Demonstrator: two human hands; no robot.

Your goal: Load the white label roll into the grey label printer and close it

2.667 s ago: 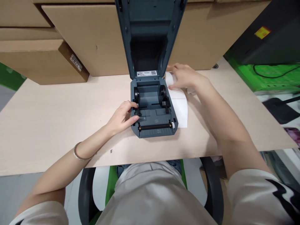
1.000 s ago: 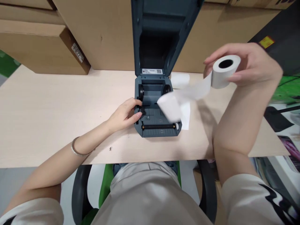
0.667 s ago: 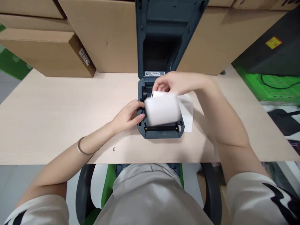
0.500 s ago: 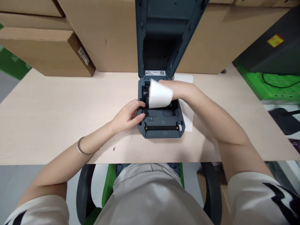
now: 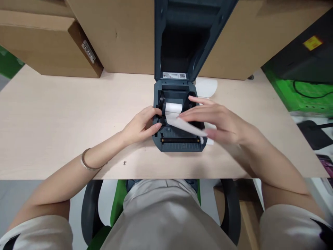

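Right fingers: the right hand is spread, forefinger raised, thumb meeting the loose end of a white paper strip; whether it is pinched I cannot tell.
Left fingers: the left hand has thumb and forefinger apart on the casing's left wall; whether they grip anything there I cannot tell.
Paper roll: the white roll lies in the printer's bay beside the black left holder, its strip slanting out toward the right thumb.
Printer: the dark casing stands open on the table; besides the roll it contains a black roller across the front.
Lid: upright and hollow, a printed sticker at its base.
Spare paper: a white piece on the table, just right of the casing.
Boxes: a cardboard box on the left, contents hidden; a larger carton behind the lid.
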